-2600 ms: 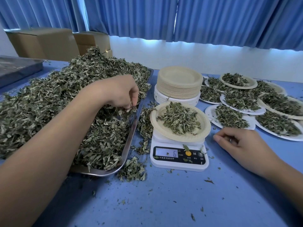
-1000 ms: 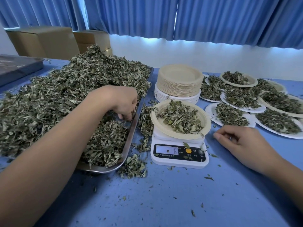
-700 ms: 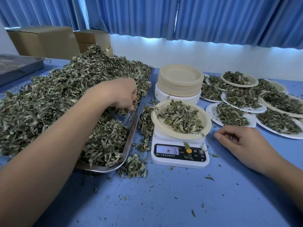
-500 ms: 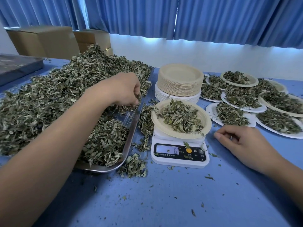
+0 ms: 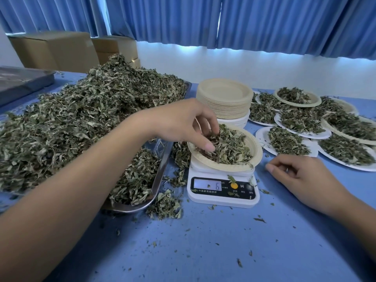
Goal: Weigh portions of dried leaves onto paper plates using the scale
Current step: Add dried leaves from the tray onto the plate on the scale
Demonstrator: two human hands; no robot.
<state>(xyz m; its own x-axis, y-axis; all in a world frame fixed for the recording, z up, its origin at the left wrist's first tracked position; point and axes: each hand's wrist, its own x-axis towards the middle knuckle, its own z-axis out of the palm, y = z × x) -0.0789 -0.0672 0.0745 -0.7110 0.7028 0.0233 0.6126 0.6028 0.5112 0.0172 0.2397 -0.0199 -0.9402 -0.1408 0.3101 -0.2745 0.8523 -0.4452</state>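
step: topping up plate [image 5: 256,154] on scale [image 5: 222,198] | left hand [image 5: 183,123] pinching leaves [image 5: 228,146] over it | right hand [image 5: 303,176] lying loose, empty | next: dropping little, reading display [image 5: 207,184]

The dried leaves [image 5: 81,123] are dull green with pale bits, the tray [image 5: 162,159] is shiny silver, and the table [image 5: 203,251] and curtains [image 5: 274,23] are blue (the curtains show darker up-and-down stripes). The scale [image 5: 222,201] is white with a black strip and an orange button [image 5: 234,185], and its screen [image 5: 206,185] looks pale grey, I think. The plate [image 5: 256,154] on it is tan, and the boxes [image 5: 53,49] are brown.
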